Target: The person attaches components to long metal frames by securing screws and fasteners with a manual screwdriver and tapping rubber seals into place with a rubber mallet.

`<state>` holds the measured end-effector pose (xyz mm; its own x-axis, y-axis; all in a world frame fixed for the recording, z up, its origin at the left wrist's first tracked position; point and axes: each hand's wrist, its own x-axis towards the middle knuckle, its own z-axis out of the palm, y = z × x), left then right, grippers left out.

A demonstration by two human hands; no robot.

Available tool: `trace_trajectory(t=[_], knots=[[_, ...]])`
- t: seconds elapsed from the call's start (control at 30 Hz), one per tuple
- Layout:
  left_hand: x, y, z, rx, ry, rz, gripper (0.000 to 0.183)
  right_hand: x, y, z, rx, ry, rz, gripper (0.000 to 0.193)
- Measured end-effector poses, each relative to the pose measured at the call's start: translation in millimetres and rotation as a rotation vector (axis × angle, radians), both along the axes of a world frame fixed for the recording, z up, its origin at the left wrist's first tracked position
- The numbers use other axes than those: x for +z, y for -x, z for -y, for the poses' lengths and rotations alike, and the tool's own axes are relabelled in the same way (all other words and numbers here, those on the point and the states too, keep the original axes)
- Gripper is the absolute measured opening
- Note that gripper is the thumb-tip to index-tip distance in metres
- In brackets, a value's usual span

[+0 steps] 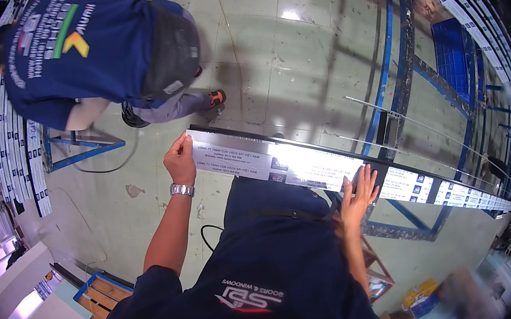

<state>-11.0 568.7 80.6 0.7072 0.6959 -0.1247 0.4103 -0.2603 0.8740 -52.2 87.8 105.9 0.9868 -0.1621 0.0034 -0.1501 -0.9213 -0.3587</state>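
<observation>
A long dark profile (233, 133) runs across in front of me, from the middle toward the lower right. White printed film (230, 160) lies along its near side, and its left end hangs wide in front of my waist. At that end, my left hand (179, 160), with a metal watch on the wrist, pinches the film's upper corner. My right hand (358, 193) lies on the film further right, fingers stretched and pressed lightly to its surface. Beyond it the profile continues, covered in more printed film (404, 186).
A co-worker in a dark blue shirt (88, 46) bends at the upper left, beside stacked film-covered profiles (20, 156). Blue steel rack frames (383, 57) and a blue crate (450, 49) stand at the right. A wooden crate (101, 296) is at the lower left.
</observation>
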Motion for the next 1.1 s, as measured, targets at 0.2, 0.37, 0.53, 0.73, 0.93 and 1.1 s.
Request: trace_trajectory(t=[0.2, 0.37, 0.53, 0.73, 0.93, 1.1], knots=[[0, 2, 2, 0.013, 0.061, -0.013, 0.032, 10, -32, 39, 0.159, 0.030, 0.057, 0.059], [-6, 4, -9, -0.006, 0.164, -0.007, 0.031, 20, -74, 60, 0.453, -0.061, 0.064, 0.046], [-1, -2, -10, -0.037, 0.254, -0.010, 0.033, 16, -83, 65, 0.548, -0.006, 0.104, 0.039], [11, -1, -1, -0.031, 0.354, 0.069, 0.035, 14, -76, 63, 0.485, -0.136, 0.153, 0.023], [16, 6, -6, -0.118, 0.287, 0.037, 0.039, 12, -68, 59, 0.418, -0.196, 0.165, 0.019], [18, 7, -1, -0.043, 0.254, -0.048, 0.038, 17, -58, 53, 0.479, -0.040, 0.213, 0.025]])
